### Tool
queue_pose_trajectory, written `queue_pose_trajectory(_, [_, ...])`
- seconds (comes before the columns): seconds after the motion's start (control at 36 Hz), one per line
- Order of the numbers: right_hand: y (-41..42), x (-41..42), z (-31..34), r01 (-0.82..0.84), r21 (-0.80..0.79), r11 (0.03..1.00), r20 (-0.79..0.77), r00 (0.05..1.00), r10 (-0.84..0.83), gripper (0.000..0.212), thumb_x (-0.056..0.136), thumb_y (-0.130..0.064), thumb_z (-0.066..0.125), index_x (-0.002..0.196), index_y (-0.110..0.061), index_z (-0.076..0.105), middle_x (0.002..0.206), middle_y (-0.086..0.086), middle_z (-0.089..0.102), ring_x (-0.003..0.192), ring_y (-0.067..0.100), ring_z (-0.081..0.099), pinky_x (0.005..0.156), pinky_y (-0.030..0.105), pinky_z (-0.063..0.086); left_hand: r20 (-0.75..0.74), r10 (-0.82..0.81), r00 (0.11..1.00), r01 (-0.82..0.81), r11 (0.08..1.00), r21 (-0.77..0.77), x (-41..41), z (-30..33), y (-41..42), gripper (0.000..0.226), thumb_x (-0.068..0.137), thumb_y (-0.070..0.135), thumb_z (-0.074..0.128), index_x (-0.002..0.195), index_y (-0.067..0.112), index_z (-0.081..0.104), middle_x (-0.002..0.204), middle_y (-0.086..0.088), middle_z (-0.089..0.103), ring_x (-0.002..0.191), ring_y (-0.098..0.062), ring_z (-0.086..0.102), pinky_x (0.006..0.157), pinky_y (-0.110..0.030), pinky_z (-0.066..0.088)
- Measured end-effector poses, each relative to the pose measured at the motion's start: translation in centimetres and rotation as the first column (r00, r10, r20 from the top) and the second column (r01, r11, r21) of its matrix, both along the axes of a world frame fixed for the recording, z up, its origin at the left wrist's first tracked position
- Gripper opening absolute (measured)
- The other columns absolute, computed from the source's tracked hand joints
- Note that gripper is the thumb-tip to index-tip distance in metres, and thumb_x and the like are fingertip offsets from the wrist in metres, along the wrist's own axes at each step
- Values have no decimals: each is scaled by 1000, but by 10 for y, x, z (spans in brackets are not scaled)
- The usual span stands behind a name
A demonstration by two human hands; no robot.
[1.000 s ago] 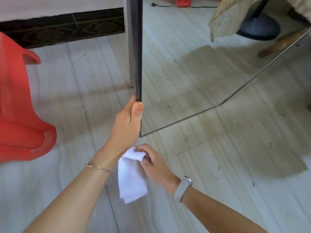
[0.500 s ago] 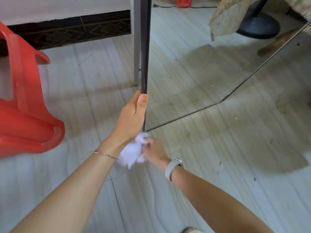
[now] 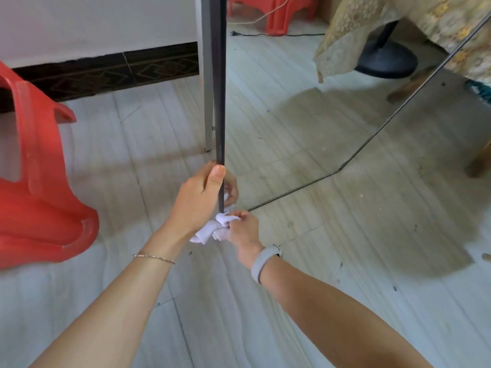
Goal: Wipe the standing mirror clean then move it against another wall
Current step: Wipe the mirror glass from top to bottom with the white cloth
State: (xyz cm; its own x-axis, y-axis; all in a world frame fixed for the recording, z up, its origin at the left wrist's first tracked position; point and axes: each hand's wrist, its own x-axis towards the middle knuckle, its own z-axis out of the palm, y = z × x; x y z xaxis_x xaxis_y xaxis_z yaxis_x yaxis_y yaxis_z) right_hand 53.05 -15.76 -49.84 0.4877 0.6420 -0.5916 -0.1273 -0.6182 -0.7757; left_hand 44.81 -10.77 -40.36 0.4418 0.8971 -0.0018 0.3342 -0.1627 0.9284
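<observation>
The standing mirror point(image 3: 305, 123) has a thin dark frame and rests on the pale floor, its glass reflecting floorboards. My left hand point(image 3: 198, 199) grips the mirror's left edge low down, thumb along the frame. My right hand point(image 3: 243, 229) is closed on a crumpled white cloth point(image 3: 212, 229) pressed against the mirror's bottom left corner. A grey support leg point(image 3: 208, 102) stands just behind the frame.
A red plastic chair point(image 3: 39, 181) stands close on the left. A white wall with dark patterned skirting point(image 3: 106, 73) runs behind. Further back sit a red stool point(image 3: 279, 11), a black fan base point(image 3: 385, 59), a cable and a beige patterned cloth point(image 3: 372, 30).
My right hand has brought the cloth up from below to the mirror's bottom corner and bunched it. My left hand keeps its grip on the frame.
</observation>
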Motion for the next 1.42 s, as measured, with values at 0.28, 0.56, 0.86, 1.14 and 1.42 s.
queue_pose_trajectory(0.28, [-3,15,67,75,326,942,77,991,-106,29,71,7,39,64,-15,56,67,1,58,66,17,54,59,25,43,-29,47,998,-48,999,-15,-6,10,4,41,98,25,37,58,18,40,66,-11,49,58,-12,45,52,-8,34])
queue_pose_trajectory(0.56, [-2,152,58,690,441,574,5,637,-771,39,73,13,38,63,-21,53,80,1,55,84,22,53,73,33,46,-62,46,997,-50,996,-68,-7,5,0,48,78,65,24,66,22,42,76,-10,48,89,-38,56,75,-40,44])
queue_pose_trajectory(0.86, [-34,5,21,-285,271,919,229,947,226,27,68,4,35,70,7,62,73,-6,53,59,-3,54,53,10,40,-83,42,996,-50,994,-94,-5,10,0,46,79,61,26,73,23,52,73,-4,57,89,-34,59,85,-42,46])
queue_pose_trajectory(1.14, [-32,114,35,281,197,939,259,909,-326,42,75,14,36,60,-19,58,66,4,54,57,0,53,56,20,39,-16,94,995,-95,993,-69,-2,-2,-2,59,74,67,21,77,14,47,78,-15,51,88,-39,58,74,-40,43])
queue_pose_trajectory(1.42, [6,11,53,323,185,928,66,938,-340,27,71,3,42,65,-15,61,74,2,59,71,15,54,65,17,43,-130,61,990,-79,987,-141,-3,12,-3,37,85,53,28,75,27,52,68,3,51,74,-26,48,63,-27,37])
